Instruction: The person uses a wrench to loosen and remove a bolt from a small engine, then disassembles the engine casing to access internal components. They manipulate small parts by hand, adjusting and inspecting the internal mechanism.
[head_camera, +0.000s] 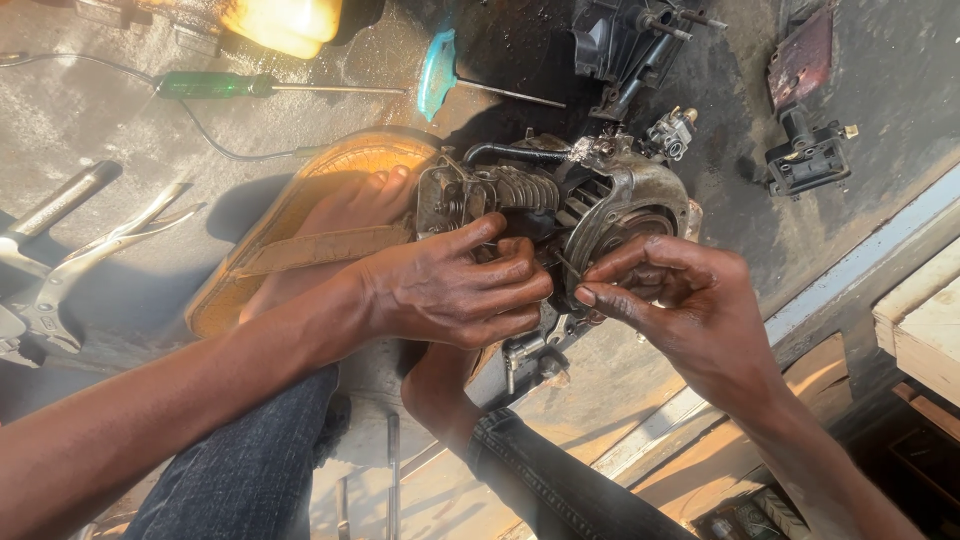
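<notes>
Both hands work on a small engine (560, 205) at the middle of the scene: the left hand (455, 290) is wrapped around its body, while the right hand (665, 295) pinches at the round flywheel housing. Grimy and oil-dark, the engine has grey cooling fins. It sits on stained concrete floor (90, 130), just beside a sandalled foot (340, 215). Locking pliers (70, 270) lie at the left, a green-handled screwdriver (250, 87) far left.

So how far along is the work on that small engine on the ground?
Stripped parts already lie apart: a carburetor and a black housing. In hand: the left hand grips the engine while the right hand pinches something small at its flywheel side. The engine body remains assembled.
</notes>
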